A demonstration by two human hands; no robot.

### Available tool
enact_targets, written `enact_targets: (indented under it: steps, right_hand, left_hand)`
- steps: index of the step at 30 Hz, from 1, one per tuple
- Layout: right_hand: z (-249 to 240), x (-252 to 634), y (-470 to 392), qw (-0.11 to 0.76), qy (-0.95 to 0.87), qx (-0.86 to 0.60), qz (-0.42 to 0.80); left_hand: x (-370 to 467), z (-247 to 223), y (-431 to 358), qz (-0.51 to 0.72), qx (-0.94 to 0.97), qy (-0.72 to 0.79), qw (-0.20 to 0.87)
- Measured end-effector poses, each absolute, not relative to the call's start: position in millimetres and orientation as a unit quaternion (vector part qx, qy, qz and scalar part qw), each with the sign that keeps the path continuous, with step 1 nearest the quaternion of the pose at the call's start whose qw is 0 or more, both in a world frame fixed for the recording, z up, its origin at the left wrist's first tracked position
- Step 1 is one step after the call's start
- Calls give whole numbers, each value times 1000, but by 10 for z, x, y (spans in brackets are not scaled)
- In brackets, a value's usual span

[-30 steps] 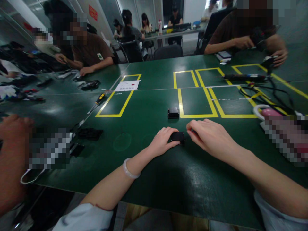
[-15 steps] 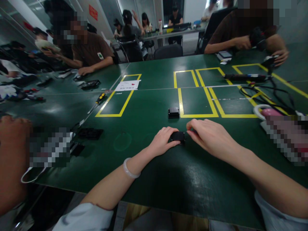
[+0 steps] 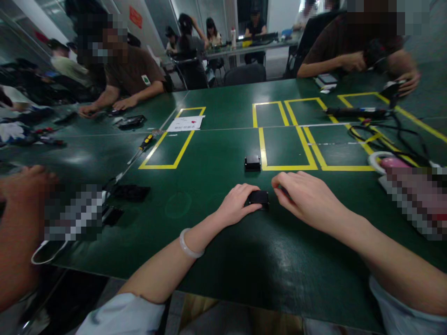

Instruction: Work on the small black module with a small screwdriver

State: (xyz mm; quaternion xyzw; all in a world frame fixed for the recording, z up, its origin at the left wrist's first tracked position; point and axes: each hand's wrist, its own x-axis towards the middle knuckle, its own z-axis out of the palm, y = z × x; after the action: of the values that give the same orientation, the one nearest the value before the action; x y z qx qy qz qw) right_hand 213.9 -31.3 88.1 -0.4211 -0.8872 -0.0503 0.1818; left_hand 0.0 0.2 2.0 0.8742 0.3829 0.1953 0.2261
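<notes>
My left hand (image 3: 235, 205), with a pale bangle at the wrist, grips a small black rectangular part (image 3: 260, 197) between thumb and fingers on the green table. Just right of that part and apart from it, my right hand (image 3: 307, 197) is held with thumb and forefinger drawn together. Whatever it may pinch is hidden or too small to make out. A second small black part (image 3: 252, 164), with raised ends, lies a little farther off, by the corner of a yellow tape outline.
Yellow tape outlines (image 3: 288, 168) mark the green table (image 3: 216, 251). A yellow-black screwdriver (image 3: 145, 143) and a paper sheet (image 3: 186, 123) lie ahead left; black cables (image 3: 363, 135) and a pink thing (image 3: 394, 163) are at right. A neighbour's hand (image 3: 28, 184) is at far left.
My right hand has shifted very slightly right, widening the gap to the black part. The left hand keeps its grip. At left, the neighbour's hand and the person across have moved.
</notes>
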Motion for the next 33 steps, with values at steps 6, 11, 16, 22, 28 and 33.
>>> enact_targets:
  steps: [6, 11, 16, 22, 28, 33]
  right_hand:
    - [908, 2144, -328, 180, -890, -417, -40]
    - [885, 2144, -306, 177, -887, -424, -49]
    - [891, 2135, -321, 193, -887, -418, -34]
    - [877, 2141, -304, 181, -888, -421, -44]
    - [879, 2136, -318, 194, -887, -415, -45]
    - [878, 2143, -310, 170, -889, -422, -54]
  left_hand:
    - [5, 15, 1, 197, 872, 385, 230]
    - [4, 17, -3, 198, 872, 385, 227]
    - [2, 21, -3, 196, 874, 385, 225]
    - [6, 21, -3, 194, 871, 390, 229]
    - [5, 21, -4, 200, 871, 387, 229]
    - [3, 7, 1, 198, 873, 386, 224]
